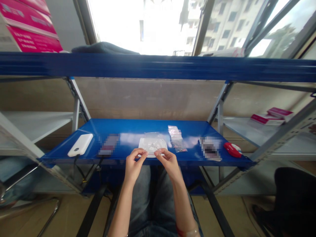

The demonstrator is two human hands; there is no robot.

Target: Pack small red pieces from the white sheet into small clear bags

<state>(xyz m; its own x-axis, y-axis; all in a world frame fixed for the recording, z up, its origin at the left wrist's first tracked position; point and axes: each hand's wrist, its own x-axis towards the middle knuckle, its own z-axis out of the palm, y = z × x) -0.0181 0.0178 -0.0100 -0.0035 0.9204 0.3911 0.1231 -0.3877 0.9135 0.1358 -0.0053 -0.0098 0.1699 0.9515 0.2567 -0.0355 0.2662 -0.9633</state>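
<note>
Near the front edge of the blue shelf, my left hand (134,162) and my right hand (169,161) face each other a short gap apart. Thumb and forefinger of each are pinched together at the near edge of a small clear plastic bag (153,144). Its outline is faint against the white sheet or tray (161,143) beneath, and what it contains is too small to make out. To the right of it, a row of overlapping small clear bags (175,136) lies on the shelf, the nearest with small reddish bits inside.
A white power bank (80,145) with a cable and a blurred-out phone-like object (109,145) lie left on the blue shelf (130,124). At right are a blurred-out item (210,148) and a red rounded object (232,149). A blue beam (158,66) crosses above.
</note>
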